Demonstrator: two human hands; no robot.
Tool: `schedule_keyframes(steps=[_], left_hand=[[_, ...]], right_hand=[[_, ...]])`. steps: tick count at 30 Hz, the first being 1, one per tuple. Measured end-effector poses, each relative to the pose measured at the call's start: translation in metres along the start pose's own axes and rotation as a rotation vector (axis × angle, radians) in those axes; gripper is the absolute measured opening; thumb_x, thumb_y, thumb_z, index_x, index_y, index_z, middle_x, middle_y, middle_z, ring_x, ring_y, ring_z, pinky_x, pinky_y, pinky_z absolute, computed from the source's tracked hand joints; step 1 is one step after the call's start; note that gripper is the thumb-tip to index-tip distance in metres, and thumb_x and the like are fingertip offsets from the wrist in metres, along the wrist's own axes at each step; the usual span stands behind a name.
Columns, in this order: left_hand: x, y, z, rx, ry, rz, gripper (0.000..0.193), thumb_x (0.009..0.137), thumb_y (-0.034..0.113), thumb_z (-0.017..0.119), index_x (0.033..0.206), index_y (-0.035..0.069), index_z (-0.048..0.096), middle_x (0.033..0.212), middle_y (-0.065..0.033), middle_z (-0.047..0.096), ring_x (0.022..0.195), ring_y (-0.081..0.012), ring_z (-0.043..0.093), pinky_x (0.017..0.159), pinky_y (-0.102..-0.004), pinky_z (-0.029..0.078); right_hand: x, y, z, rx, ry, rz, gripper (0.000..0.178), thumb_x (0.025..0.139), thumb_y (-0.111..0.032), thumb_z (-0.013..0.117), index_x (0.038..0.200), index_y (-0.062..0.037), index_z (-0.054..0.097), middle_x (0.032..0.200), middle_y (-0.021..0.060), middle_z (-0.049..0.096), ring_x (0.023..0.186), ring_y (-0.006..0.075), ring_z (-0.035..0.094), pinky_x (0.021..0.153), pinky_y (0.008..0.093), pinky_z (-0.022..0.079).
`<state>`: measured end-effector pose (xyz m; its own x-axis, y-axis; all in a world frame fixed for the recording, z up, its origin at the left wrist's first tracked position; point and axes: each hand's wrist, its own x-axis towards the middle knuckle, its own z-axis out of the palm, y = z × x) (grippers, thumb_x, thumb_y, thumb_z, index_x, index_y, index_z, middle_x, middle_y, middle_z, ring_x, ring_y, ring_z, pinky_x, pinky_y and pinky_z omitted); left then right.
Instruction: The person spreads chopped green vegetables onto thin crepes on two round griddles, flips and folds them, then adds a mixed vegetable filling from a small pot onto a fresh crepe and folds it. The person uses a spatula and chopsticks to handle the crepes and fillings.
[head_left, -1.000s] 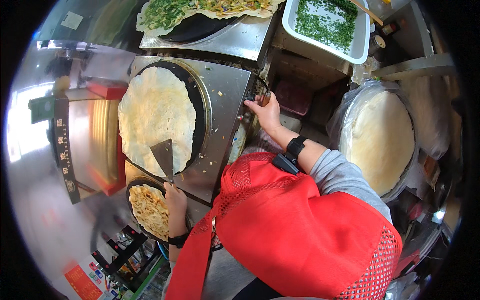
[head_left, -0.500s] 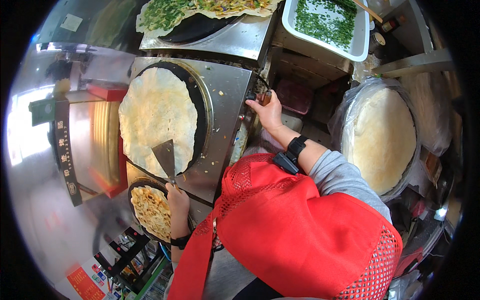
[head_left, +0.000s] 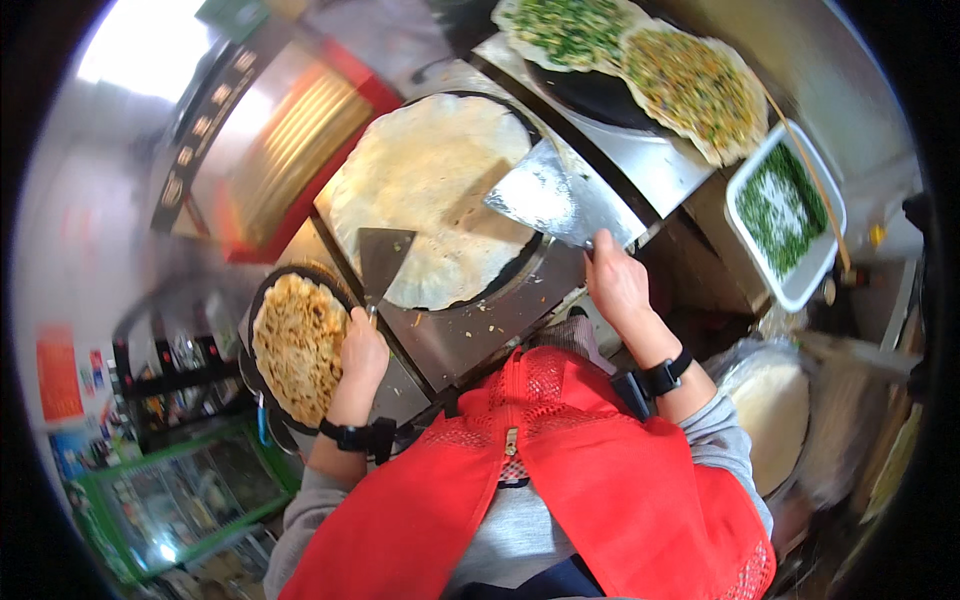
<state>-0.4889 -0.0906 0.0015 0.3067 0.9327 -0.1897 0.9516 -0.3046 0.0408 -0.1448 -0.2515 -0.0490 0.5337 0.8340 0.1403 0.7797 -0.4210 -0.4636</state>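
Note:
My left hand (head_left: 364,352) is closed around the handle of a scraper (head_left: 384,255), whose dark wedge-shaped blade lies over the near left edge of a large pale flatbread (head_left: 430,180). That flatbread covers most of a round black griddle (head_left: 528,262). Closed on its handle, my right hand (head_left: 620,280) holds a broader shiny spatula (head_left: 545,195). The broad blade reaches over the flatbread's right edge; whether it touches the bread I cannot tell. Beside my left hand, a browned flatbread (head_left: 298,345) lies in a black round pan (head_left: 258,375).
At the far right, two flatbreads topped with chopped greens (head_left: 572,32) and mixed filling (head_left: 690,85) rest on another griddle. A white tub (head_left: 737,200) holds chopped greens, with a stick across it. Pale dough rounds (head_left: 770,420) sit in plastic at right. A lit red-framed case (head_left: 300,150) stands left.
My right hand has left the control knob at the griddle's front and brought the broad spatula over the flatbread. My left hand keeps its scraper at the bread's edge. The view has turned.

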Motion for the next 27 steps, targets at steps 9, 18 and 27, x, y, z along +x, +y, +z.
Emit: schedule_keyframes(steps=[9,18,27], left_hand=[[-0.006,-0.001,0.009,-0.264,-0.196,-0.118,0.020,0.088,0.008,0.047,0.105,0.001,0.037,0.090,-0.0306,0.060,0.087,-0.0469,0.060,0.073,-0.0518,0.047],[-0.052,-0.006,0.008,-1.092,-0.221,-0.325,0.028,0.093,0.022,0.057,0.110,0.002,0.052,0.078,-0.0122,0.060,0.070,-0.0243,0.060,0.068,-0.0362,0.049],[0.108,0.000,-0.038,-0.429,-0.046,0.057,0.035,0.091,0.030,0.056,0.109,-0.001,0.057,0.093,-0.0225,0.064,0.087,-0.0339,0.063,0.076,-0.0399,0.049]], right_hand=[[0.063,-0.027,-0.019,-0.293,-0.514,-0.067,0.019,0.089,-0.011,0.051,0.103,-0.0015,0.043,0.094,0.0243,0.064,0.080,0.0377,0.067,0.067,0.0425,0.056],[0.097,-0.032,-0.036,0.174,-0.039,-0.303,0.021,0.088,-0.021,0.061,0.095,-0.0011,0.058,0.077,0.0226,0.063,0.071,0.0412,0.062,0.062,0.0464,0.051],[0.032,-0.049,-0.075,0.195,-0.352,-0.288,0.026,0.088,-0.017,0.061,0.107,-0.0023,0.054,0.078,0.0210,0.065,0.070,0.0395,0.064,0.061,0.0449,0.053]])
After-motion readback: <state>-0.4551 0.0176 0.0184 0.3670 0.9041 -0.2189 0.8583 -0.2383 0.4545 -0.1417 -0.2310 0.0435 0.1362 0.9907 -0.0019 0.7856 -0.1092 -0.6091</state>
